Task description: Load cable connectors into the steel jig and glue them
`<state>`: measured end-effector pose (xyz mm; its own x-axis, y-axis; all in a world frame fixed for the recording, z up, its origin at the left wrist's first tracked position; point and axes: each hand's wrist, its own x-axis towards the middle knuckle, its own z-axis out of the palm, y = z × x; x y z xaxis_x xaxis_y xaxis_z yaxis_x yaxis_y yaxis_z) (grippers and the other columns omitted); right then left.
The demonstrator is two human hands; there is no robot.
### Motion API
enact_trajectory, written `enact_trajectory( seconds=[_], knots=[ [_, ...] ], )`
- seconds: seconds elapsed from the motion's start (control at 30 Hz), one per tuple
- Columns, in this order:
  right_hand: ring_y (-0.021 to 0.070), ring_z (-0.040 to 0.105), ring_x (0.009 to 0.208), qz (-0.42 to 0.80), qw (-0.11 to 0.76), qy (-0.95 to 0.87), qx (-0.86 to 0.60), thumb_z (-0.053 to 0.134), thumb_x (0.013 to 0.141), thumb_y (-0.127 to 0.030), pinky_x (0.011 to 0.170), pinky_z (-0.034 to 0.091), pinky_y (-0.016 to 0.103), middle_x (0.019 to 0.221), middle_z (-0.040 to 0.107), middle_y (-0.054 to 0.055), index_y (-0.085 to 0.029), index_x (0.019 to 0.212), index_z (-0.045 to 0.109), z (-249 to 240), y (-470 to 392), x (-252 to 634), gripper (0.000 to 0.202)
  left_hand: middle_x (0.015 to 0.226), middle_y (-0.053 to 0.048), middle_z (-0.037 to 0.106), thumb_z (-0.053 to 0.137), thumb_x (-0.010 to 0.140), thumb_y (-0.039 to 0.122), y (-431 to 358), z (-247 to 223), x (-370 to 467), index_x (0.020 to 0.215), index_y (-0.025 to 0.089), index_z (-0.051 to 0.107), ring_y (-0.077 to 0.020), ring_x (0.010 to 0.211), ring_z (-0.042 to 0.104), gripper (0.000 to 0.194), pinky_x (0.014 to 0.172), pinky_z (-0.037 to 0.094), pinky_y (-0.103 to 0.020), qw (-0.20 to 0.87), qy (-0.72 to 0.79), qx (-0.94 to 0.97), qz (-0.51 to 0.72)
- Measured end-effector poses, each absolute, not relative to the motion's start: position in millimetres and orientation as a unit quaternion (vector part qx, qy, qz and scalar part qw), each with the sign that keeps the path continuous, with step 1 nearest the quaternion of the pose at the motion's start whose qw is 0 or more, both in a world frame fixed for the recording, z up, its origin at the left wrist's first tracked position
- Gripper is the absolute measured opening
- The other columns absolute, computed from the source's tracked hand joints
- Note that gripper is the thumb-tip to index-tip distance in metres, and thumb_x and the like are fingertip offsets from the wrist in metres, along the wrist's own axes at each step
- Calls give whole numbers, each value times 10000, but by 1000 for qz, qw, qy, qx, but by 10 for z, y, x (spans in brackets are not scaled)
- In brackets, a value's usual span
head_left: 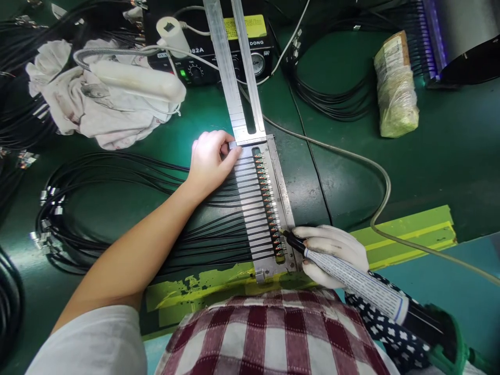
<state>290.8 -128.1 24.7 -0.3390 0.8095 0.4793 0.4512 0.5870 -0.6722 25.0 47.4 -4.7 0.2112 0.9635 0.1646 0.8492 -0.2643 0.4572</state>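
Note:
My bare left hand [211, 162] grips the far left corner of a metal cable fixture [282, 190], its thumb and fingers closed on the edge. Black cables [222, 240] lie side by side across the fixture, their stripped ends and small metal connectors [267, 195] lined up over a slot. My right hand [338, 250], in a white glove, holds a dispensing syringe [357, 281] with a printed label and a green end. The syringe's thin tip touches or hovers by the connectors near the row's close end; I cannot tell which. A slotted metal cover [224, 67] extends beyond the fixture's far end.
Behind the fixture stands a black control box [211, 57] with dials and a gauge. A white cloth [105, 122] and cable coils [50, 219] lie left. At right are a wrapped block [396, 86], a grey hose [375, 166] and yellow-green tape [414, 237] along the table edge.

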Motion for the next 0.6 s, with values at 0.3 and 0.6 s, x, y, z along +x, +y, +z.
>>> enact_trajectory(
  seconds=[0.3, 0.6],
  knots=[
    [214, 753, 866, 222, 416, -793, -386, 692, 797, -224, 713, 612, 325, 1015, 766, 112, -189, 1050, 606, 235, -1298, 2928, 269, 779, -21, 576, 558, 870, 377, 480, -57, 240, 895, 228, 591, -220, 828, 544, 156, 842, 430, -377, 141, 588, 766, 216],
    [208, 752, 854, 224, 416, -793, -385, 695, 790, -226, 716, 604, 320, 994, 766, 111, -184, 1026, 609, 244, -1312, 2939, 255, 777, -24, 577, 560, 869, 370, 478, -40, 248, 893, 214, 600, -216, 817, 546, 163, 829, 429, -373, 142, 590, 767, 211]
  ],
)
